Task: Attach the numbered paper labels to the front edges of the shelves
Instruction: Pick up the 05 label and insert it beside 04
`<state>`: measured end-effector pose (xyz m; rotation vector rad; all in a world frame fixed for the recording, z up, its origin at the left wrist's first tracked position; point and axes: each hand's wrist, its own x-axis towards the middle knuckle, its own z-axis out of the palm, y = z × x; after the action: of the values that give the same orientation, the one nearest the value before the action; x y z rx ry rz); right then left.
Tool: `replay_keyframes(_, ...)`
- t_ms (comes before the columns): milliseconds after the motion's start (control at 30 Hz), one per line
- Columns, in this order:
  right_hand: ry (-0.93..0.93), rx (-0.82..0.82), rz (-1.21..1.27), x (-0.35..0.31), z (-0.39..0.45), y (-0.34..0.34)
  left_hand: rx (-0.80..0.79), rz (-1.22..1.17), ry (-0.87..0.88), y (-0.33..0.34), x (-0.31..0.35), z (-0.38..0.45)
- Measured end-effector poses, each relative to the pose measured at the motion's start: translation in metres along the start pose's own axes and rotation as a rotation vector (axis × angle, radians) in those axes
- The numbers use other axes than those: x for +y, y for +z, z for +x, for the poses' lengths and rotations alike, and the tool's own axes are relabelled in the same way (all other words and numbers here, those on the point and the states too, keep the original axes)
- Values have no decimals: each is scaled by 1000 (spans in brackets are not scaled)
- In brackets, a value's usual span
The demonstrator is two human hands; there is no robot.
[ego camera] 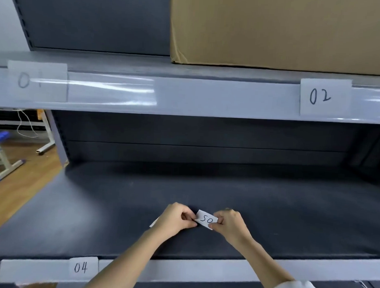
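Observation:
A small white paper label (205, 219), written "05" and seen upside down, is held over the dark lower shelf (118, 206). My left hand (175, 218) pinches its left end and my right hand (230, 224) pinches its right end. A further white slip (154, 222) peeks out under my left hand. Label "04" (81, 267) sits on the lower shelf's front edge (202, 271). On the upper shelf's front edge (218, 97), label "01" (36, 81) sits behind a clear strip at the left, and label "02" (325, 97) is at the right.
A large cardboard box (275, 30) stands on the upper shelf at the right. Left of the shelving lies a wooden floor (17, 193) with a blue-and-white stool (3, 156) and a table leg with a white cable.

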<state>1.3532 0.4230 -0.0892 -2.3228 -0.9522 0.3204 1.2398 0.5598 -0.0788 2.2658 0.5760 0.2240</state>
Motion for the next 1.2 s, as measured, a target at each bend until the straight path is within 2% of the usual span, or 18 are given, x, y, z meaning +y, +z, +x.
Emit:
replay_keyframes(400,-92,-72,-153,3,5,1,23,-98,-26,8,1,6)
replay_keyframes(567,-83,14,-88,-5,1,-2,-13,-81,-109,9,4,1)
replay_keyframes(767,-88,95,-39,-15,-6,-6,-106,-599,-307,12,15,-8)
replay_keyframes(900,-124,66,-45,-16,-13,-6,-74,-742,-357,15,22,-13)
replay_keyframes(1000,-131,33,-43,-15,-17,-8,-17,-587,-341,13,24,-18)
replay_keyframes(1133,-156,91,35,-12,-18,-16,-1,-110,-161,8,18,-18)
replay_keyframes(1200,-216,63,88,-14,-19,-20,-29,7,-76,6,22,-19)
